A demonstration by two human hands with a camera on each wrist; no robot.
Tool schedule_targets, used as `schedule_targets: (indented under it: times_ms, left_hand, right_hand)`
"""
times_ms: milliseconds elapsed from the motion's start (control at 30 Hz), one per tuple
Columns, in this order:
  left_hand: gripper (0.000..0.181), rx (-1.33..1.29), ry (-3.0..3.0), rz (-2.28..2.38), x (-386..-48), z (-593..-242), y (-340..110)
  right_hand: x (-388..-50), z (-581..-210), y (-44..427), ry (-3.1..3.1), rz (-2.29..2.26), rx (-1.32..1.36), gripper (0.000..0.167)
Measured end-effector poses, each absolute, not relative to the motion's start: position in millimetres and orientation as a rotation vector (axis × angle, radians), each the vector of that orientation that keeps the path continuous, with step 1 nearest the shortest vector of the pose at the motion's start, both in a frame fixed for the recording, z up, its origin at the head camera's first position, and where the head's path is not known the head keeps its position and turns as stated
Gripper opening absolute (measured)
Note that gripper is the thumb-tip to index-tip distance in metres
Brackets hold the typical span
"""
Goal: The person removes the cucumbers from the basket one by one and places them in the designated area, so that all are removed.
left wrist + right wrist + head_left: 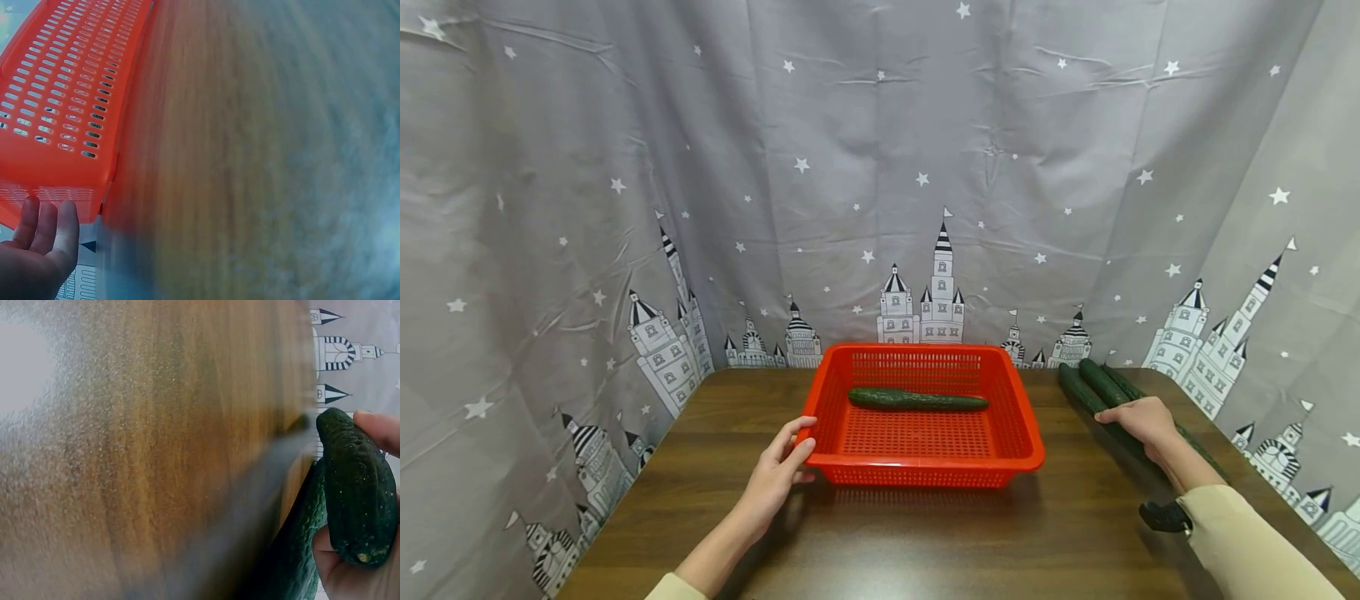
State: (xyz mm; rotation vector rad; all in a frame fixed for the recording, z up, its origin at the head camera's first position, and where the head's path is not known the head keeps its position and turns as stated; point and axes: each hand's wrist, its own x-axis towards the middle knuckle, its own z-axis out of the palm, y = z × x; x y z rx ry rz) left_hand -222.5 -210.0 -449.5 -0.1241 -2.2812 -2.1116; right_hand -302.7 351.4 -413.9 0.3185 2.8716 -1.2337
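Note:
A red plastic basket (pixel 917 461) with slotted walls stands on the table, and one long dark green cucumber (pixel 917 401) lies inside it, towards the back. My left hand (pixel 778 471) touches the basket's left end near the front corner; in the left wrist view its fingers (pixel 65 231) lie fairly straight against the end wall. My right hand (pixel 1142 423) is over the cucumbers (pixel 1101 383) at the table's right side. It grips a cucumber (pixel 359 494) between thumb and fingers, whose blunt end shows in the right wrist view. Another cucumber (pixel 300 550) lies beside it.
The brown wooden table (pixel 917 542) has its back edge against a grey curtain (pixel 880 167) printed with stars and castles. A black band (pixel 1165 517) is at my right wrist. Bare tabletop separates the basket from the cucumbers on the right.

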Motion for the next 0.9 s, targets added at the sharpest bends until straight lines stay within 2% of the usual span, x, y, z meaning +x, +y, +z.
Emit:
schedule_targets:
  times_ms: [200, 633, 800, 900]
  left_hand:
    - [0.040, -0.146, -2.281, -2.105, -226, -446, -211]
    - [0.041, -0.142, -2.282, -2.096, -232, -442, -210]
    - [0.041, -0.126, -2.259, -2.101, -227, -449, -210]
    - [0.040, -0.124, -2.251, -2.095, -226, -451, -209]
  right_hand:
    - [-305, -412, 352, 2.941, -1.183, 0.342, 0.033]
    - [-313, -409, 356, 3.044, -1.003, 0.253, 0.026]
    - [-314, -422, 359, 3.077, -0.839, 0.202, 0.026]
    - [-312, -427, 360, 3.071, -0.816, 0.204, 0.037]
